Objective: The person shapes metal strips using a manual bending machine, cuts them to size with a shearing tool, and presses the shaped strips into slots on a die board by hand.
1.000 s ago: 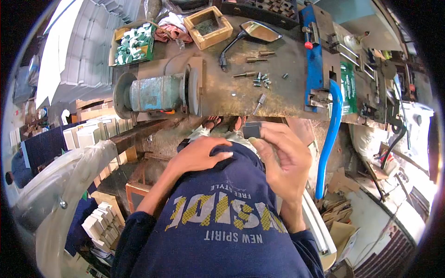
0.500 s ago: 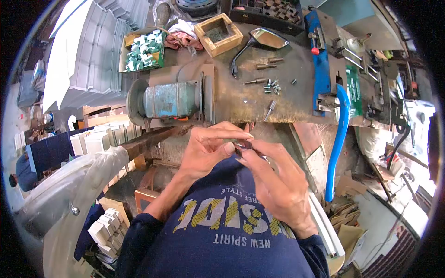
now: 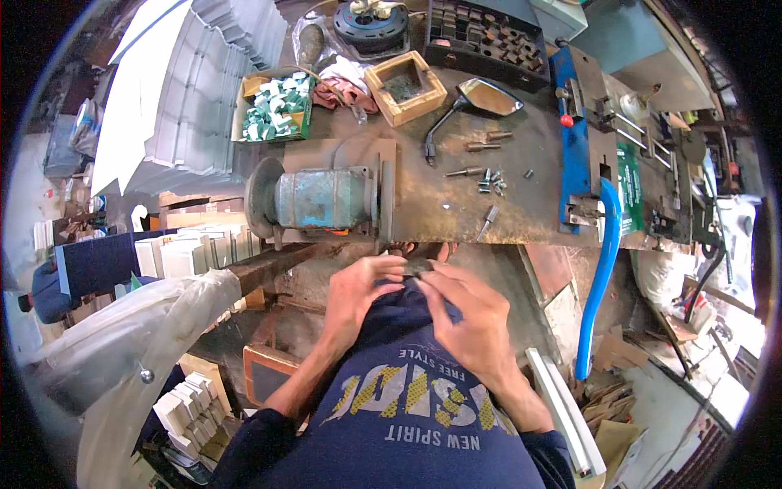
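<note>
My left hand (image 3: 358,295) and my right hand (image 3: 470,310) meet in front of my chest, just below the bench edge. Between their fingertips is a small dark piece (image 3: 418,267), blurred and mostly covered, so its kind does not show. The fingers of both hands are closed in a pinch around it. On the bench beyond lie several short metal pins (image 3: 491,182) and some longer metal shafts, one of them a shaft (image 3: 488,223) near the front edge. A bench grinder (image 3: 322,198) stands ahead of my left hand.
A blue-handled press or vise (image 3: 601,277) juts past the bench edge at right. Farther back are a mirror (image 3: 489,99), a wooden box (image 3: 406,88), a carton of green-white pieces (image 3: 277,107) and a black case (image 3: 489,37). Plastic sheeting (image 3: 138,326) hangs at left.
The view has shifted, so the bench appears lower and farther right. Both hands still meet at the small dark piece, their fingers changed in pose, the left ones now more curled.
</note>
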Demonstrator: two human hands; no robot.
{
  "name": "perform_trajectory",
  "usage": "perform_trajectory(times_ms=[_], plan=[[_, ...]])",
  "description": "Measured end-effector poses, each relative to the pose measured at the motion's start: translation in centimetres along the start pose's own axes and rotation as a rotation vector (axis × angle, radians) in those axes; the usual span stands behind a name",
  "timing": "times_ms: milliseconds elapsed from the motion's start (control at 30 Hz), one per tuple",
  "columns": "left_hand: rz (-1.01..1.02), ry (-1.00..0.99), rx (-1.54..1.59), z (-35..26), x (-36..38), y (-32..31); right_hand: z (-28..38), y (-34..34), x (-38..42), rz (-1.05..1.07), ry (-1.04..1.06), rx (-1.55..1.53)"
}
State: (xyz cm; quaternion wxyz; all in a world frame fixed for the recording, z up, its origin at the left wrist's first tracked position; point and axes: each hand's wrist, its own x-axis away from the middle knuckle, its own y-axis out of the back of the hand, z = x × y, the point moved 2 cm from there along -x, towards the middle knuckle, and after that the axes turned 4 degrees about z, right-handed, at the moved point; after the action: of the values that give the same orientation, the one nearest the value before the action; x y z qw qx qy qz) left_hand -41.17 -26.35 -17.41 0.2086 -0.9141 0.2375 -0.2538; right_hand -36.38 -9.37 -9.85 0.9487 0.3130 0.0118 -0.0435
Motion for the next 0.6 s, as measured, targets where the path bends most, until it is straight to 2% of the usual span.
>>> perform_trajectory(times_ms=[33, 133, 233, 333, 467, 600], plan=[[-0.004, -0.004, -0.009, 0.6, -0.1, 1.4, -0.5, -0.2, -0.2, -0.073, -0.03, -0.008], [-0.29, 0.251, 0.018, 2.7, -0.4, 7.4, -1.9, -1.2, -0.7, -0.092, -0.057, 0.004], [-0.449, 0.308, 0.067, 1.9, -3.0, 10.7, -3.2, -2.2, -0.8, -0.056, -0.061, 0.03], [-0.384, 0.352, 0.056, -0.4, -4.5, 10.1, -3.9, -3.3, -0.9, -0.03, -0.057, 0.045], [-0.339, 0.357, 0.12, -0.6, -4.7, 10.4, -5.4, -5.3, -0.8, 0.047, -0.145, 0.082], [-0.402, 0.333, 0.133, -0.4, -4.6, 9.9, -6.1, -6.7, -1.0, 0.06, -0.118, 0.166]])
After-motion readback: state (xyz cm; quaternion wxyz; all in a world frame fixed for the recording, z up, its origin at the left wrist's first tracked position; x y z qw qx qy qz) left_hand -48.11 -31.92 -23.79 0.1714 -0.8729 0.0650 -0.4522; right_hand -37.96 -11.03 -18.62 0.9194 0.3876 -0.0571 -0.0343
